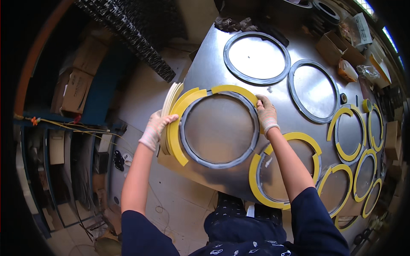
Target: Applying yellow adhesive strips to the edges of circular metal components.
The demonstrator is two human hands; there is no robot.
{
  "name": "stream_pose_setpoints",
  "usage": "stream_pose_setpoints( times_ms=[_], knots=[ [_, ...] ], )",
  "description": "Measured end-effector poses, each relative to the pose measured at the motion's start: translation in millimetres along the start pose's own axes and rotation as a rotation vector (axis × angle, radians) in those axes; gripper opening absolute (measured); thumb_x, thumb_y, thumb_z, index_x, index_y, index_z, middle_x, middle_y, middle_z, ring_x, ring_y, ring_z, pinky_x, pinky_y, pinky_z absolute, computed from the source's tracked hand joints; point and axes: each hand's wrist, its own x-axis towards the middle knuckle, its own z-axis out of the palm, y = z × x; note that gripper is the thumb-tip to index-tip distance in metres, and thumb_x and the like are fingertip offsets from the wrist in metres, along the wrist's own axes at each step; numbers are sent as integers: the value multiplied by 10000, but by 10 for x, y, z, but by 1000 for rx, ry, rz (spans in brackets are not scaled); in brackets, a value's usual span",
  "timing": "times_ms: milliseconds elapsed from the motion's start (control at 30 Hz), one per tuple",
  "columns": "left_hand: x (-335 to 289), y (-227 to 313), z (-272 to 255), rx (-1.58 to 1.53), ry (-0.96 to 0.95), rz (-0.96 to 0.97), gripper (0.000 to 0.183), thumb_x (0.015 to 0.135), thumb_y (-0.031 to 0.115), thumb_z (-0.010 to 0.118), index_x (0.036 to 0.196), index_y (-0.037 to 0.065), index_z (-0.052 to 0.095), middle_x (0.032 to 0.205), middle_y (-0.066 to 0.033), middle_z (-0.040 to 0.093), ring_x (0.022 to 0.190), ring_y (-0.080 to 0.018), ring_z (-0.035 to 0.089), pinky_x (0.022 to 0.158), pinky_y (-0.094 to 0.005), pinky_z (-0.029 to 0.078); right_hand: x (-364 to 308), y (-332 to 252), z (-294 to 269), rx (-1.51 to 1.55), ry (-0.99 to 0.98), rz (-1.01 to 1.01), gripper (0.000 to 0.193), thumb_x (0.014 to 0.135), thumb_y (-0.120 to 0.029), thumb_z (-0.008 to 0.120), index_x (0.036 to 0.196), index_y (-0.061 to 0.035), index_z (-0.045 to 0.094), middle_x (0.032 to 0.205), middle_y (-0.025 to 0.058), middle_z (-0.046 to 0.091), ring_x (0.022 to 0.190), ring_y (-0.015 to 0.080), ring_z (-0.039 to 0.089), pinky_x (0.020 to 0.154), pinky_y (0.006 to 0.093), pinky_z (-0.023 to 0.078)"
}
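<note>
Both my hands wear thin pale gloves. My left hand grips a stack of yellow curved strips at the table's left edge, its thumb over the top strip and its fingers mostly hidden. The top strip lies beside a dark grey ring and partly overlaps its left side. Another yellow curved strip covers the ring's upper right. At that strip's right end, my right hand is closed with its fingers bent over the edge. A short gap shows between the two strips at the top.
Two bare grey rings lie at the back of the metal table. Several rings with yellow strips lie to the right. Cardboard boxes and a yellow tape roll line the far right. Shelving stands at the left.
</note>
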Motion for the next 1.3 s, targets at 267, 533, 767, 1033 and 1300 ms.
stream_pose_setpoints(
  times_ms=[267,533,767,1033,1300],
  knots=[
    [1169,-109,-339,248,-145,-135,322,787,19,820,1066,-24,665,820,-65,705,670,-125,646,678,-283,575,62,22,435,-397,67,-87,279,948,-236,591,1214,-167,638,1184,134,645,1103,331,615,957,428,486],
    [1145,-117,-423,283,-122,-174,318,818,97,831,1076,-5,674,903,-41,709,752,-113,653,716,-278,569,-672,-881,1208,-229,-331,-122,391,889,-400,686,1126,-89,672,1160,196,663,1113,334,632,979,435,491],
    [1234,-230,-357,365,-92,-90,419,816,246,845,1118,6,682,972,-49,706,836,-126,635,768,-302,547,-714,-1321,2145,-94,-489,256,541,873,-477,698,1187,-40,640,1197,196,672,1126,339,638,973,417,483],
    [1033,-214,-566,208,122,42,277,864,151,756,1051,-26,655,840,-80,708,668,-162,659,626,-310,553,-596,-1265,2232,-84,-625,288,339,906,-457,651,1021,-141,694,1113,122,717,1068,319,665,948,420,504],
    [-382,573,-522,228,190,118,322,891,195,760,1109,-15,651,935,-95,712,744,-149,672,666,-294,557,-1030,-1505,1692,826,-724,498,456,980,-461,565,1145,-46,653,1026,166,695,990,285,663,925,354,489]
  ],
)
